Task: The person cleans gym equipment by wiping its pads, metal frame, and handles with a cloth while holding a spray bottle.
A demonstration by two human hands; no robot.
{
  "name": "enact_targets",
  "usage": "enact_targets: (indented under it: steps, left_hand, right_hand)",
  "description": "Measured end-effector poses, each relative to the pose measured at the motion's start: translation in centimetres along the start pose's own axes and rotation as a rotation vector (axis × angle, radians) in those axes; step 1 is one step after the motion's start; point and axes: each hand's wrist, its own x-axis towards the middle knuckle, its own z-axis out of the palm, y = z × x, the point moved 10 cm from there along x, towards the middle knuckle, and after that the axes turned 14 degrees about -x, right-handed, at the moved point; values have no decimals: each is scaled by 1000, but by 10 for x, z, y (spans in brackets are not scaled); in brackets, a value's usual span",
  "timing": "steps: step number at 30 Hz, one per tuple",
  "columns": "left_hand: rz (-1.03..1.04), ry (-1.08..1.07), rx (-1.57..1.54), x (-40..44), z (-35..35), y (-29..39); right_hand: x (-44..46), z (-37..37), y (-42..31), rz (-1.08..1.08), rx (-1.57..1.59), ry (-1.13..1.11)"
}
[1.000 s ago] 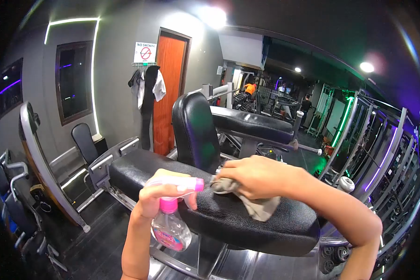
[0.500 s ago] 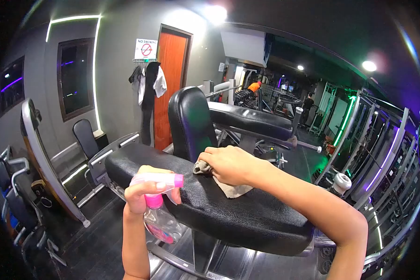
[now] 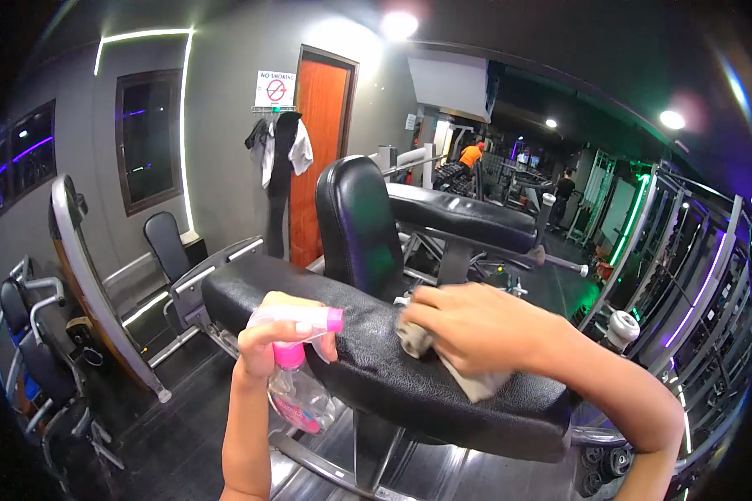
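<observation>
My left hand (image 3: 267, 338) is closed around the neck and trigger of a clear spray bottle (image 3: 302, 402) with a pink collar and a pink-tipped nozzle. The bottle hangs in front of a long black padded cushion (image 3: 368, 367) on a gym machine. On top of that cushion, my right hand (image 3: 468, 326) presses a crumpled beige-grey cloth (image 3: 476, 384), its fingers curled over the bunched part while a flap trails below. Behind the cushion stands an upright black backrest (image 3: 358, 217).
A second padded bar (image 3: 468, 209) lies behind the backrest. At left are more machines with a small seat (image 3: 167, 246). Clothes (image 3: 284, 159) hang beside an orange door (image 3: 319, 142). People are farther back, one in an orange top (image 3: 471, 155). Racks (image 3: 685, 275) line the right.
My right hand and the cloth have slid to the right along the cushion. The left hand still grips the spray bottle, and the whole view has shifted slightly.
</observation>
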Motion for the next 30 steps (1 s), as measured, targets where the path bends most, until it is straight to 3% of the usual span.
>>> enact_targets:
  steps: [2,9,15,22,26,30]
  left_hand:
    - [-1,17,-17,-2,-3,-2]
    - [13,-38,-35,-4,-3,1]
    - [37,59,-13,-5,-6,0]
    - [-2,-57,39,-6,12,-2]
    - [-43,-3,113,-8,24,-1]
    - [-49,-67,143,-5,55,0]
  right_hand:
    - [26,-3,-6,-130,81,157]
    - [33,-27,-27,-190,323,273]
    - [-48,-38,-14,-131,422,150]
    - [-66,-25,11,50,241,55]
    - [-22,-15,14,-1,56,162]
    - [-6,-6,14,7,41,106]
